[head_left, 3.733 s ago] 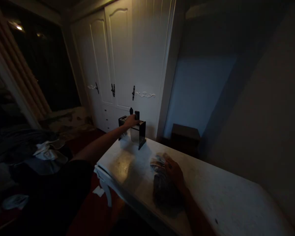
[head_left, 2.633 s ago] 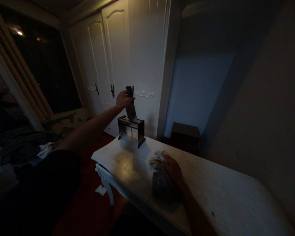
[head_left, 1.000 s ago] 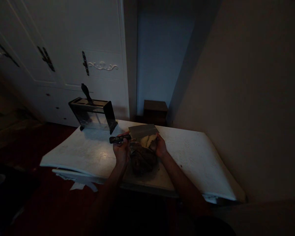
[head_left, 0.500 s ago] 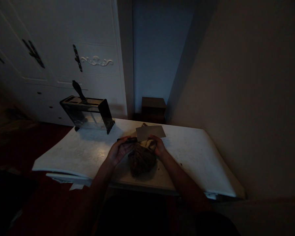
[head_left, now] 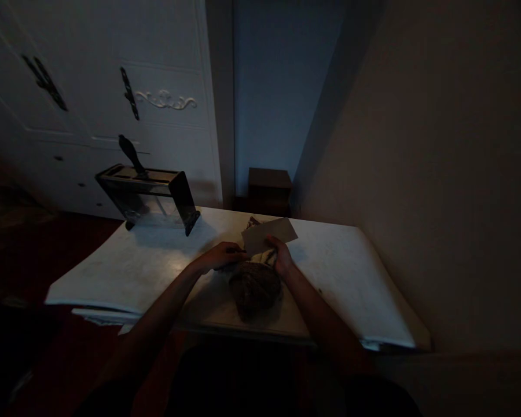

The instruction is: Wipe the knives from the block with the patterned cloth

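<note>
The left hand's [head_left: 222, 255] fingers were clamped around the mostly hidden handle of the cleaver [head_left: 267, 234], while those of the right hand [head_left: 279, 255] gripped its broad blade, thumb on top, against a bunched cloth [head_left: 255, 286]. The cleaver was over the pale surface [head_left: 338, 266], right of the knife block [head_left: 145, 178]

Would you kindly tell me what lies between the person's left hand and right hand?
In the head view, part of the cleaver's blade lies between the left hand and right hand, with the light, patterned part of the bunched cloth just below.
</note>
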### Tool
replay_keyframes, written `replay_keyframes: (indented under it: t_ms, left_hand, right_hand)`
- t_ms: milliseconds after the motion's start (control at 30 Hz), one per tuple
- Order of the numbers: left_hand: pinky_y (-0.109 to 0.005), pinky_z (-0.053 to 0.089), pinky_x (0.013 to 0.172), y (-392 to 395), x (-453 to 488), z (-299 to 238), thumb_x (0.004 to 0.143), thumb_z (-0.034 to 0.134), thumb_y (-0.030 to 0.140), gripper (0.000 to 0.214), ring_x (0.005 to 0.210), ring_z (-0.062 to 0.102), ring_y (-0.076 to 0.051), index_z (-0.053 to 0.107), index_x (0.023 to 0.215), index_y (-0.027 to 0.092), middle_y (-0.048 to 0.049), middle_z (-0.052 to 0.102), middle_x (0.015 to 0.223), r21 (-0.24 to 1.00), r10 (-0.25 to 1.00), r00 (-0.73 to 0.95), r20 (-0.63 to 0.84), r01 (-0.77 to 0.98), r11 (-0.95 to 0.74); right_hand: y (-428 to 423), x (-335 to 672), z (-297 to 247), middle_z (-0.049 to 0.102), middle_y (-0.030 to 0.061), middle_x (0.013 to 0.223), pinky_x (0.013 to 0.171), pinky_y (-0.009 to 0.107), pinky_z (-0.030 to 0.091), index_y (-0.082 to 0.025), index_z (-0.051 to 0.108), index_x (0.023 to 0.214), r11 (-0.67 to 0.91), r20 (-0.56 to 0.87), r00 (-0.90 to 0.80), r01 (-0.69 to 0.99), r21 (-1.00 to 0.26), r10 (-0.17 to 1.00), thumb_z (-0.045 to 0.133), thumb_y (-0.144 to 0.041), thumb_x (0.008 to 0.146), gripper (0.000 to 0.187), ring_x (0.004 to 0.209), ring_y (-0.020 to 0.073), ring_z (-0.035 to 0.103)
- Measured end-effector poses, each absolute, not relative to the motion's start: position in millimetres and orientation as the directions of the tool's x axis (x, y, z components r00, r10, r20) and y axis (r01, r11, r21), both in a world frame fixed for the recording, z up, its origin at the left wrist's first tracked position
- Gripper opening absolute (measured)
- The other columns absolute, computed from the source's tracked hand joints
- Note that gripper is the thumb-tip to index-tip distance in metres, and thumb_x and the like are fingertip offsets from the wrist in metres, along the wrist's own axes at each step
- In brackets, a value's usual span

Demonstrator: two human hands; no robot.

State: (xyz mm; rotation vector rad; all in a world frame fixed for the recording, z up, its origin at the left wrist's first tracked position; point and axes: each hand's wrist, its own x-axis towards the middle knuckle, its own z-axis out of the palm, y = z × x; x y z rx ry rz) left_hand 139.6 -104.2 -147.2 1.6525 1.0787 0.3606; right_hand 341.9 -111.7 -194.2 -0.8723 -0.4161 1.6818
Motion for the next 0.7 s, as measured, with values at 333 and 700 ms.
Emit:
replay_keyframes:
  t_ms: [333,700]
  left_hand:
    - [-0.024,0.041,0.06,-77,179,-181,0.07,0.065,0.06,0.046,0.067,0.056,-0.015,0.064,0.071,0.014,-0.0014,0.062,0.068,0.917,0.888,0.455,0.067,0.322,-0.235]
    - [-0.026,0.045,0.066,-76,173,-196,0.08,0.059,0.056,0.041,0.074,0.061,-0.018,0.064,0.078,0.015,-0.0023,0.066,0.076,0.9,0.86,0.488,0.15,0.292,-0.323]
  right_hand:
    - [-102,361,-194,0.069,0.0064,0.062,0.06,0.033,0.054,-0.018,0.064,0.065,-0.31,-0.338,-0.087,-0.653,-0.691,0.937,0.065,-0.047,0.07,0.029,0.068,0.0246,0.069]
    - [-106,356,-194,0.072,0.0036,0.077,0.061,0.029,0.053,-0.019,0.066,0.089,-0.14,-0.144,-0.033,-0.524,-0.84,0.989,0.076,-0.037,0.06,0.035,0.07,0.0206,0.068]
